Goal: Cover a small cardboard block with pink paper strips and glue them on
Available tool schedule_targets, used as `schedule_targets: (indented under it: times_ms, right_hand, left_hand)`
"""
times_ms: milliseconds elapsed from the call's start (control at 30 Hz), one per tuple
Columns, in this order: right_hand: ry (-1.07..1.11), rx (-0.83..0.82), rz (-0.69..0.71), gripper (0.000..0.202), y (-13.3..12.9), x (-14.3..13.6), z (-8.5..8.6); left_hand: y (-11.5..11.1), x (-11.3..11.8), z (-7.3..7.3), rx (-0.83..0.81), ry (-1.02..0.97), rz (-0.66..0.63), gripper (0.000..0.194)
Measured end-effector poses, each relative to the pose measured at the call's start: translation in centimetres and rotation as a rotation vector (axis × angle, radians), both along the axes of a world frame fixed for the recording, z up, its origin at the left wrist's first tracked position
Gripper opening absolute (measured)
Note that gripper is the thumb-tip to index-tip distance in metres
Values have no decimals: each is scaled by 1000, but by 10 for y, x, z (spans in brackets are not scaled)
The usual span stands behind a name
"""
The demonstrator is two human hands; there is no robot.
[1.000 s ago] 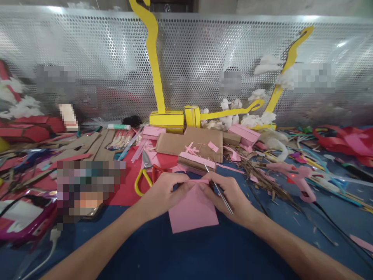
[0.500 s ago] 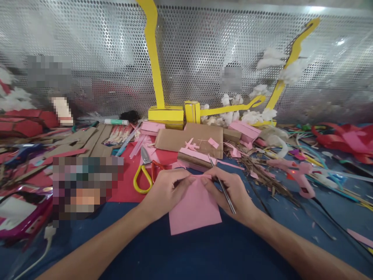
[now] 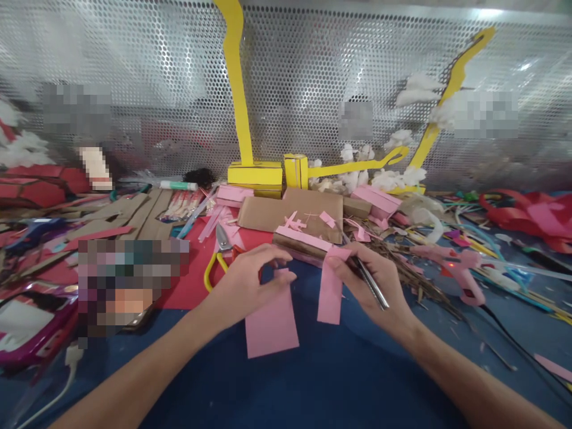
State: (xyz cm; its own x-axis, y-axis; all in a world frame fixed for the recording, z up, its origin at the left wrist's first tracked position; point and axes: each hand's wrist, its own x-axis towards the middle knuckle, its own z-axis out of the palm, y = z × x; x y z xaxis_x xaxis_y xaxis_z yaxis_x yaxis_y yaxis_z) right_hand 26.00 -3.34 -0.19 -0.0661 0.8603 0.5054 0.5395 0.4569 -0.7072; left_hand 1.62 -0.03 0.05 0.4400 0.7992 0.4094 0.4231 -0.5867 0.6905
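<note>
My left hand (image 3: 250, 283) is open, with thumb and forefinger apart above the wider piece of pink paper (image 3: 271, 325). That piece's upper part is partly hidden by the hand. In my right hand (image 3: 378, 280), a narrow strip of pink paper (image 3: 329, 295) is pinched between thumb and finger. The same hand keeps hold of a slim silver craft knife (image 3: 372, 284), its tip pointing away from me. Yellow-handled scissors (image 3: 218, 256) lie behind my left hand. Just beyond my hands sits a pink-covered cardboard block (image 3: 304, 241).
Brown cardboard (image 3: 290, 211) with pink scraps lies ahead. A pink glue gun (image 3: 465, 274) with a lit red light rests at right, its cord running toward me. Yellow box shapes (image 3: 254, 174) stand by the perforated metal screen (image 3: 308, 71). Red sheet (image 3: 179, 286) is at left.
The pink paper, one square between both hands before, is now two separate pieces. My right hand has moved right with the narrow strip; my left fingers have opened.
</note>
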Motion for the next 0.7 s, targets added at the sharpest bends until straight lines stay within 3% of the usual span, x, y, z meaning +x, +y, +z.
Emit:
schedule_targets:
  times_ms: [67, 133, 233, 533, 700]
  right_hand:
    - [-22, -25, 47, 26, -2, -4, 0]
    - [-33, -55, 110, 26, -3, -8, -1]
    - [-39, -91, 180, 29, -4, -13, -4]
    - [-88, -54, 141, 29, -4, -15, -6]
    - [6, -74, 109, 22, -3, -11, -4]
  left_hand:
    - [-7, 6, 3, 15, -71, -3, 28]
    - [-13, 13, 4, -79, -62, -75, 25]
    - [-17, 19, 1, -140, -68, -76, 22]
    - [-17, 17, -4, -208, -184, -65, 22]
    - [-9, 10, -5, -214, -312, -10, 21]
